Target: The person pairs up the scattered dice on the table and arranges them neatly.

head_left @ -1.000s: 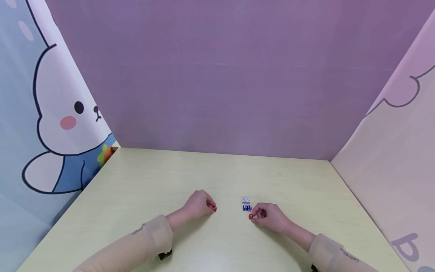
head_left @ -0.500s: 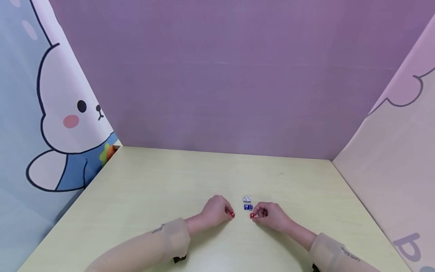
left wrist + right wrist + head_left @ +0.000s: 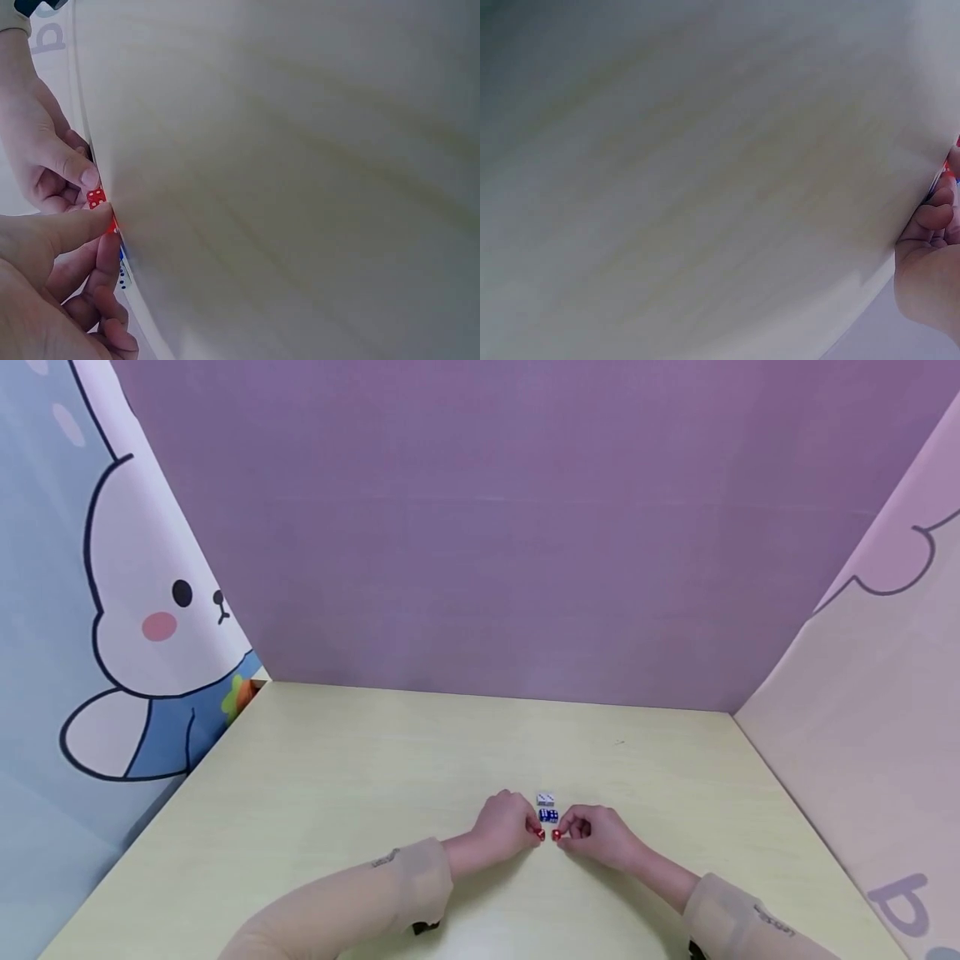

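Observation:
My left hand (image 3: 507, 822) pinches a red die (image 3: 541, 835) between thumb and fingertips, low over the table. Just right of it, a second red die (image 3: 556, 835) is pinched by my right hand (image 3: 600, 837); a narrow gap shows between the two dice in the head view. Beyond them sits a pair of blue dice (image 3: 548, 816), side by side, with a pair of white dice (image 3: 545, 798) in a row behind. The left wrist view shows both hands close together, fingers covering much of the left red die (image 3: 113, 224). In the right wrist view, the right hand (image 3: 930, 262) appears only at the edge.
The pale wooden table (image 3: 360, 752) reaches back to a purple panel (image 3: 480, 543). A rabbit-printed curtain (image 3: 142, 610) borders the left side, a pale printed one (image 3: 885, 710) the right. A small dark mark (image 3: 619, 742) lies on the table toward the back.
My left hand has carried its red die rightward, up close to the right hand's red die. The right hand and the blue and white dice have stayed in place.

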Demonstrator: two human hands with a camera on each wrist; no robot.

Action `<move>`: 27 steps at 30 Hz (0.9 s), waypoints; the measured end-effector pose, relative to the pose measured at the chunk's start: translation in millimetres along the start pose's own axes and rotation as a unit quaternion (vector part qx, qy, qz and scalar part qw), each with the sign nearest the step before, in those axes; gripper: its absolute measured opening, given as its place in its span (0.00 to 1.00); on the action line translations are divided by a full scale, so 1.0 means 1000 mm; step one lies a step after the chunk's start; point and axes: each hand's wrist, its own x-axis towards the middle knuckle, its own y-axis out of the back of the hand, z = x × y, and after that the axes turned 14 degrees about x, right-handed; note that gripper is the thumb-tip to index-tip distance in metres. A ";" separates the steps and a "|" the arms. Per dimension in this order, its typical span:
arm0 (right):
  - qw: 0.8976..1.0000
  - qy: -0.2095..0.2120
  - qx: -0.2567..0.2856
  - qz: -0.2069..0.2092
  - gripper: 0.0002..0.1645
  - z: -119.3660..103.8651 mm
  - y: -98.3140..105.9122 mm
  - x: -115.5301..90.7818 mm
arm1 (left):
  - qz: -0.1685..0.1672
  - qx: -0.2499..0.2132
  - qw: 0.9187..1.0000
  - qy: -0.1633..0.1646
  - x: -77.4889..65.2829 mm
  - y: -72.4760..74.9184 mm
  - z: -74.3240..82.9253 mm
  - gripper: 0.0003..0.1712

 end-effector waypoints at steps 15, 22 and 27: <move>1.000 0.005 0.000 -0.003 0.08 -0.001 -0.001 0.000 | 0.009 0.011 1.000 -0.005 0.004 -0.008 0.006 0.06; 1.000 0.004 0.000 -0.003 0.08 -0.001 -0.001 0.001 | 0.018 0.020 1.000 -0.010 0.004 -0.007 0.004 0.06; 1.000 0.002 0.004 -0.004 0.08 -0.004 0.002 -0.002 | 0.021 -0.010 1.000 -0.015 0.002 0.000 0.000 0.06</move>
